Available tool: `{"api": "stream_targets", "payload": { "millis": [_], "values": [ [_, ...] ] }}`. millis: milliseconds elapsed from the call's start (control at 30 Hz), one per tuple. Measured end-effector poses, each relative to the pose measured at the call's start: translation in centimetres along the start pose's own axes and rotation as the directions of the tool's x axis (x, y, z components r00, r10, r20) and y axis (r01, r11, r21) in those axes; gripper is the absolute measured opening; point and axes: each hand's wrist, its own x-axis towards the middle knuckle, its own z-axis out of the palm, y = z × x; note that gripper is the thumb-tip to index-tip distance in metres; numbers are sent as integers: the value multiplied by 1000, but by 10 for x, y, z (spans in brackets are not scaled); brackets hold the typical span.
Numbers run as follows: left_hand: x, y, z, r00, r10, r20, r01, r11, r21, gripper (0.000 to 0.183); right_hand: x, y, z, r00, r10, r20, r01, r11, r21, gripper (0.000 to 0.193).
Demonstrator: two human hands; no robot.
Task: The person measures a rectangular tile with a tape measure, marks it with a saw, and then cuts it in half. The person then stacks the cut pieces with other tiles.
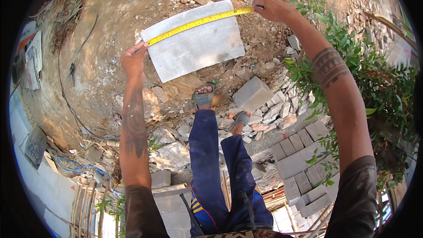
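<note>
A yellow tape measure [189,25] is stretched along the far part of a pale grey rectangular block [198,44] lying on the dirt. My left hand [134,60] pinches the tape's end at the block's left edge. Past the block's right edge, my right hand [274,9] is closed round the other end, where a dark part shows between the fingers; the tape case is mostly hidden by that hand. Between the block and my right hand, a short stretch of tape hangs over the ground.
A smaller grey block [253,93] sits on rubble near my sandalled feet [204,94]. Stacked grey blocks [304,167] stand at the lower right. A leafy bush [352,75] grows beside my right arm. Black cable [61,79] and blue hose [72,165] lie at left.
</note>
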Motion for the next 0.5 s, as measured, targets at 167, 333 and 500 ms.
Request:
{"api": "stream_targets", "payload": {
  "millis": [167, 333, 500],
  "values": [
    [15, 3, -3, 996, -66, 61, 63, 996, 58, 37, -6, -2, -2, 999, -9, -46, 10, 1000, 12, 31],
    [22, -4, -38, 987, -70, 145, 92, 984, -155, 44, -48, -52, -2, 926, 121, -358, -98, 992, 82, 23],
    [-44, 38, -104, 992, -24, 122, 51, 974, -220, 55, -204, -169, 54, 845, 483, -231, -313, 796, 518, 15]
  ]
}}
